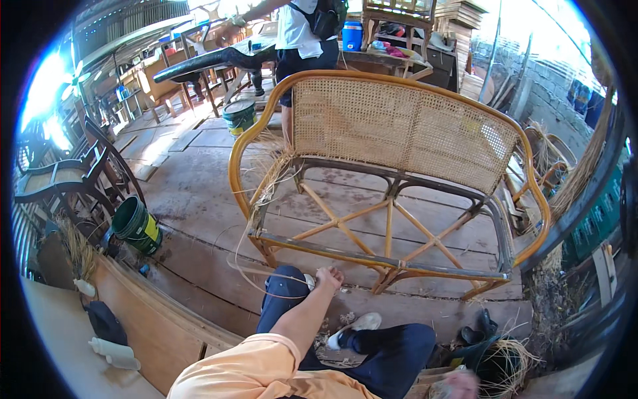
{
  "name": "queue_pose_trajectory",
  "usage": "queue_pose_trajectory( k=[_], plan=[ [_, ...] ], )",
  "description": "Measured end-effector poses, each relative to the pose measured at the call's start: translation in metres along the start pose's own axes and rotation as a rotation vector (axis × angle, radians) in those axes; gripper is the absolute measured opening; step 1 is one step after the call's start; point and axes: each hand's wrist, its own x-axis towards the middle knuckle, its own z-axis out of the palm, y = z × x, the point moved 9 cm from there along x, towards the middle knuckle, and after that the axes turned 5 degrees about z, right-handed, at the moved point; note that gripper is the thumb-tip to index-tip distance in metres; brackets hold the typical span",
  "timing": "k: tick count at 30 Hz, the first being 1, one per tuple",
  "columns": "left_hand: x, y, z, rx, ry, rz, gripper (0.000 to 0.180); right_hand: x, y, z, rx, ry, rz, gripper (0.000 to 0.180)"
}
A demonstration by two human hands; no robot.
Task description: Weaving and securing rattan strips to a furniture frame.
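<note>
My left hand point(328, 278) is closed just past my left knee, low in front of the bench. A thin rattan strip point(240, 267) loops out to the left and runs back into its fingers. My right hand point(460, 384) is at the bottom edge, smeared by motion, beside a dark bucket point(495, 362) with loose rattan strands point(522, 352) hanging over its rim. Facing me is a rattan bench frame point(389, 233) with a woven cane back point(352, 123) and an open seat showing crossed braces. Frayed strands point(272, 176) cling to its left arm.
A green bucket point(136, 226) and a dark wooden chair point(63, 176) stand at left. Behind the bench are a person point(306, 33), another bucket point(239, 116) and a blue cooler point(352, 36). White bottles point(114, 353) lie at lower left; dark slippers point(480, 326) at right.
</note>
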Motion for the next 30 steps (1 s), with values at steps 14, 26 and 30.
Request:
queue_pose_trajectory(
  k=[14,26,30],
  plan=[
    [0.071,0.048,0.022,-0.024,-0.210,-0.073,0.027,-0.183,0.226,-0.098,-0.350,0.256,0.818,0.024],
    [0.016,0.030,-0.039,0.120,-0.002,-0.141,0.028,-0.210,0.222,-0.137,-0.120,0.396,1.074,0.014],
    [0.011,0.057,-0.056,0.120,-0.052,-0.168,0.030,-0.234,0.232,-0.117,-0.398,0.163,1.178,0.013]
  ],
)
